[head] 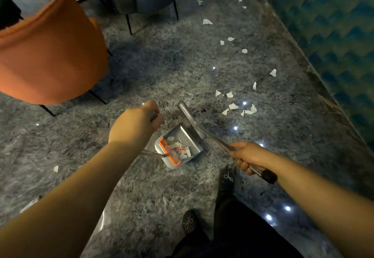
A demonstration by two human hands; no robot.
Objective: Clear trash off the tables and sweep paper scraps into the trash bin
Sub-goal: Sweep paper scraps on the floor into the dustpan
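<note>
Two hands: left hand (135,125) grips dustpan handle (150,153), mostly hidden; right hand (249,155) grips broom handle (214,138). Dustpan (179,148) ctr holds scraps; paper scraps (238,109) at 2 o'clock. Broom head (187,116) blurred.

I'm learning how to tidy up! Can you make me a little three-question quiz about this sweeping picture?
1. True or false: the dustpan already has paper scraps in it.
2. Which hand holds the broom handle? A) left hand B) right hand
3. Fill in: the nearest loose scraps lie on the floor toward the ____ wall.

Key: 1 true. 2 B. 3 blue-green.
</note>
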